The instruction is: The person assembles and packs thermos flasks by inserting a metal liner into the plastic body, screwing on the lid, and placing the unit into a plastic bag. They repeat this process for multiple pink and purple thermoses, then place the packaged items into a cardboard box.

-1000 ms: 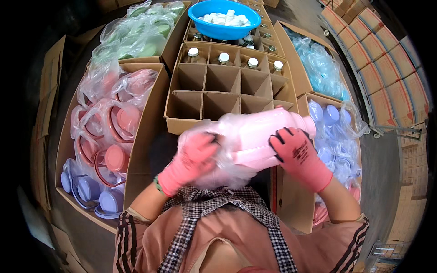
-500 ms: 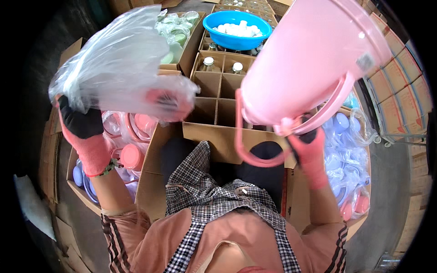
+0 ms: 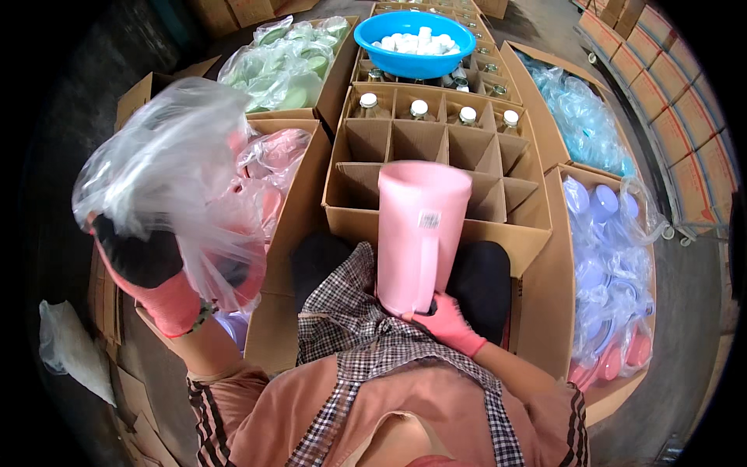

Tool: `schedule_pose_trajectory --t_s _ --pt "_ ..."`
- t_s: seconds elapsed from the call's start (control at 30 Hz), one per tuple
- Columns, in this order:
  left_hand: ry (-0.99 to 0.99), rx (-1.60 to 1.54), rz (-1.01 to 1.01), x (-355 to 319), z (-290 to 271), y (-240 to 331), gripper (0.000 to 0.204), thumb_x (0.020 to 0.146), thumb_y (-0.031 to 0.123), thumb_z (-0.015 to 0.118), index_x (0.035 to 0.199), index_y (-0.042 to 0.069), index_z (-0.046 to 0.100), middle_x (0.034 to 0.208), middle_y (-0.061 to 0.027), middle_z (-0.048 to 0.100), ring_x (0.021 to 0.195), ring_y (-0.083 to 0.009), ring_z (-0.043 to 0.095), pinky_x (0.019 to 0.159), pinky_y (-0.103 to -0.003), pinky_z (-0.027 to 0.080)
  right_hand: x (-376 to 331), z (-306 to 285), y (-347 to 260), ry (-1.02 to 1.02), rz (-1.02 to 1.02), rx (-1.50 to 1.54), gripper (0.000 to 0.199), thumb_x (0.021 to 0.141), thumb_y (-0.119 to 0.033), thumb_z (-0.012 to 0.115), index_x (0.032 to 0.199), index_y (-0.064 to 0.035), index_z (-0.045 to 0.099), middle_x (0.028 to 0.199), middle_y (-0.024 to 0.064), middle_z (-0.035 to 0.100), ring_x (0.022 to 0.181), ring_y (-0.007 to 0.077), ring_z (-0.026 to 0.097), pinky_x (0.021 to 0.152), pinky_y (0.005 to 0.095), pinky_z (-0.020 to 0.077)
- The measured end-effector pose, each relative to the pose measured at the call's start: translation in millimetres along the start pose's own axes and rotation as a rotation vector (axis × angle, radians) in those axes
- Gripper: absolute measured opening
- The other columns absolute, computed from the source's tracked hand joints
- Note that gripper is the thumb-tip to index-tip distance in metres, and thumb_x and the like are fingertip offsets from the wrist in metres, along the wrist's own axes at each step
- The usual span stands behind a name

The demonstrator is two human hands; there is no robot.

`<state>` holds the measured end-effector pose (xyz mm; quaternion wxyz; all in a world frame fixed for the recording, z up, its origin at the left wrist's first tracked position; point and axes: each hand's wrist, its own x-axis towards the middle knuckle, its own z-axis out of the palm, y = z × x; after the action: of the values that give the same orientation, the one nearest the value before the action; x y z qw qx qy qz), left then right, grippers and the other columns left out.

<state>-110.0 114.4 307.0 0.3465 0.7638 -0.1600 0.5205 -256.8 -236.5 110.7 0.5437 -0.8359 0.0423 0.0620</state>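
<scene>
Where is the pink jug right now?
In the head view, the pink jug stands upright at centre, held by the right hand, before the divided cardboard box.

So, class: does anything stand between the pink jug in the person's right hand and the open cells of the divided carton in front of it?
Nothing visible does. The right hand holds the pink jug by its base, upright, right at the near edge of the divided carton, whose nearer cells are open. The clear plastic bag is off to the side in the left hand.

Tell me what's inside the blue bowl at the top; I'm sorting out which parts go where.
The blue bowl holds a heap of small white caps. Whatever lies beneath the top layer is covered, and the bowl hides the carton cells under it.
</scene>
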Motion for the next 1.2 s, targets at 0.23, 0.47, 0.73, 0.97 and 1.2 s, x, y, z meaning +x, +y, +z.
schedule_pose_trajectory --t_s 0.23,0.47,0.73,0.97,1.2 --pt "0.039 -1.238 -0.814 9 41 85 0.042 0.090 0.031 0.036 0.119 0.002 0.040 0.114 -0.0120 0.050 0.102 -0.0232 0.050 0.087 -0.038 0.040 4 19 7 -0.416 0.150 -0.093 0.036 0.072 -0.035 0.062 0.092 -0.0050 0.061 0.086 0.0134 0.062 0.081 0.0254 0.059 0.075 0.0331 0.0437" --pt "-0.643 -1.136 -0.922 -16 73 132 0.028 0.084 0.022 0.050 0.106 0.005 0.052 0.114 -0.0116 0.045 0.106 -0.0253 0.046 0.079 -0.039 0.045 18 5 -9 -0.648 0.059 -0.304 0.034 0.078 -0.032 0.055 0.098 -0.0044 0.057 0.092 0.0157 0.060 0.083 0.0305 0.057 0.075 0.0362 0.0431" --pt "-1.173 -0.931 0.093 -128 89 166 0.038 0.073 0.014 0.059 0.106 0.000 0.047 0.110 -0.0215 0.040 0.102 -0.0357 0.039 0.086 -0.042 0.033 39 -68 -79 0.223 -0.869 -0.520 0.062 0.075 -0.032 0.057 0.122 0.0010 0.036 0.120 0.0205 0.040 0.112 0.0372 0.038 0.094 0.0453 0.0309" --pt "-0.564 -0.327 -0.725 -54 106 37 0.068 0.074 0.032 0.059 0.127 0.002 0.028 0.118 -0.0148 0.043 0.108 -0.0227 0.042 0.089 -0.032 0.034 -2 -87 -39 0.176 -0.198 0.738 0.050 0.074 -0.013 0.059 0.116 0.0044 0.038 0.113 0.0185 0.047 0.104 0.0261 0.048 0.088 0.0364 0.0395" --pt "-0.849 -0.285 -1.060 -122 167 -89 0.048 0.079 0.041 0.052 0.108 0.002 0.052 0.093 -0.0152 0.059 0.087 -0.0235 0.055 0.079 -0.031 0.039 -5 -89 -9 0.461 -0.318 0.457 0.031 0.082 -0.021 0.048 0.102 0.0016 0.053 0.102 0.0126 0.056 0.094 0.0247 0.054 0.082 0.0345 0.0422"
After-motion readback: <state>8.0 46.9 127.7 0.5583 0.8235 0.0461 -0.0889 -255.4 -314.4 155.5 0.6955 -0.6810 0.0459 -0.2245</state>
